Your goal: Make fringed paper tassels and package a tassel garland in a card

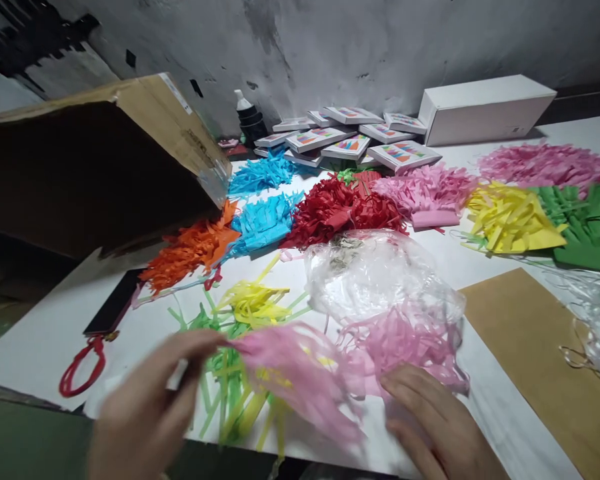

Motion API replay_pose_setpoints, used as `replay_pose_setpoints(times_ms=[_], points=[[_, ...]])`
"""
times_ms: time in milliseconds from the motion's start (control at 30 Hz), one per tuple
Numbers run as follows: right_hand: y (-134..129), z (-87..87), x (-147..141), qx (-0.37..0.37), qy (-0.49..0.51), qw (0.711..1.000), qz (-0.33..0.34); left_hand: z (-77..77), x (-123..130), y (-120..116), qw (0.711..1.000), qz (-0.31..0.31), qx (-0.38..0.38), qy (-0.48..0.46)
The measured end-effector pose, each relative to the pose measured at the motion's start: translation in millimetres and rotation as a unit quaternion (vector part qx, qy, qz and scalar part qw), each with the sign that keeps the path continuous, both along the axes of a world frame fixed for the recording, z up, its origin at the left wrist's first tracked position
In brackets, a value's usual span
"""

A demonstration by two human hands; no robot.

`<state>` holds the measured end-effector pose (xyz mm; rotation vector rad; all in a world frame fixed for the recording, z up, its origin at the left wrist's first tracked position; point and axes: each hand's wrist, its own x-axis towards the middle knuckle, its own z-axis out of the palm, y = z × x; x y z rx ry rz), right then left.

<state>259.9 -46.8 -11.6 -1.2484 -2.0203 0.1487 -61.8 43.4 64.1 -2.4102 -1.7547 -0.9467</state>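
Note:
Pinched in my left hand [155, 393] is one end of a pink tissue-paper tassel [295, 373]; its strips hang toward the right and are smeared by motion. My right hand [430, 420] lies with fingers stretched out at the edge of a pink fringed paper bundle [400, 340]; whether it presses on it I cannot tell. Beneath the held tassel are green strips [230, 380] and a yellow tassel [255, 303]. A crumpled clear plastic bag [380, 273] sits just behind the pink bundle.
Orange [193, 250], blue [265, 220], red [345, 207] and yellow [515, 220] fringe bundles line the table. An open cardboard box [170, 133] stands left, near a phone [114, 303]. Behind are several flat boxes [320, 139] and a white box [485, 110]. Brown cardboard [535, 353] lies right.

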Motion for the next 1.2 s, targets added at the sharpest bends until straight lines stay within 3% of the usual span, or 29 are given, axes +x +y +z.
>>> replay_pose_setpoints(times_ms=[67, 100, 133, 167, 200, 233, 267, 300, 333, 433, 500, 567, 667, 700, 767, 800, 867, 933, 1000, 1067, 1133, 1200], points=[[-4.9, -15.3, 7.9, -0.021, -0.048, 0.999, -0.008, 13.6, -17.7, 17.5, 0.99, 0.072, 0.094, 0.082], [-7.0, -23.4, 10.8, -0.019, -0.071, 0.997, -0.012, 15.8, -16.0, 21.7, 0.981, 0.069, 0.163, 0.075], [-8.8, -31.1, 12.8, -0.011, -0.093, 0.995, -0.02, 14.3, -6.7, 22.2, 0.983, 0.054, 0.164, 0.054], [-10.3, -38.0, 14.1, -0.007, -0.113, 0.993, -0.026, 8.9, 9.5, 19.0, 0.992, 0.011, 0.124, 0.031], [-11.5, -43.8, 15.0, -0.006, -0.128, 0.991, -0.031, 0.1, 30.9, 12.9, 0.993, -0.108, 0.048, 0.029], [-12.5, -48.4, 15.6, -0.011, -0.137, 0.99, -0.032, -11.7, 55.3, 4.8, 0.973, -0.227, -0.028, 0.026], [-13.2, -51.5, 16.2, -0.016, -0.137, 0.99, -0.032, -25.6, 80.3, -3.9, 0.935, -0.325, -0.13, 0.054], [-13.8, -53.2, 17.2, -0.023, -0.13, 0.991, -0.035, -40.4, 103.5, -11.9, 0.9, -0.39, -0.181, 0.072], [-14.6, -53.5, 18.8, -0.03, -0.117, 0.991, -0.05, -55.1, 123.0, -18.5, 0.884, -0.418, -0.196, 0.079], [-18.7, -47.8, 28.1, -0.031, -0.06, 0.976, -0.205, -88.8, 151.7, -26.1, 0.895, -0.395, -0.184, 0.099], [-23.0, -40.9, 36.2, 0.01, -0.035, 0.954, -0.296, -98.3, 151.1, -24.8, 0.9, -0.387, -0.178, 0.097], [-26.9, -35.5, 41.4, 0.057, -0.061, 0.969, -0.232, -99.5, 145.9, -24.2, 0.899, -0.39, -0.186, 0.071], [-29.3, -38.1, 38.2, 0.067, -0.157, 0.985, -0.032, -97.1, 143.1, -27.8, 0.887, -0.408, -0.213, 0.021], [-29.4, -42.4, 34.5, 0.062, -0.165, 0.984, -0.013, -97.0, 143.6, -28.5, 0.882, -0.419, -0.216, 0.017], [-30.0, -53.4, 26.0, 0.066, -0.122, 0.989, -0.044, -97.4, 143.8, -25.7, 0.881, -0.423, -0.208, 0.038], [-30.8, -58.6, 22.3, 0.07, -0.085, 0.992, -0.062, -97.2, 142.5, -21.6, 0.891, -0.402, -0.203, 0.059], [-33.6, -65.6, 17.7, 0.066, -0.025, 0.994, -0.08, -93.6, 136.0, -9.3, 0.933, -0.295, -0.179, 0.105], [-37.0, -66.3, 17.2, 0.046, -0.002, 0.996, -0.076, -85.1, 126.1, 2.6, 0.97, -0.161, -0.125, 0.132], [-39.4, -62.2, 18.2, 0.032, 0.002, 0.996, -0.078, -74.4, 118.5, 6.6, 0.987, -0.086, -0.056, 0.122], [-39.5, -56.5, 17.0, 0.027, 0.002, 0.996, -0.089, -67.7, 118.2, -1.1, 0.988, -0.128, -0.022, 0.088], [-36.7, -52.0, 11.6, 0.04, 0.008, 0.995, -0.095, -70.7, 125.3, -16.9, 0.965, -0.252, -0.026, 0.075], [-31.9, -50.3, 3.8, 0.053, 0.012, 0.995, -0.084, -84.0, 135.1, -33.1, 0.926, -0.365, -0.044, 0.086]])
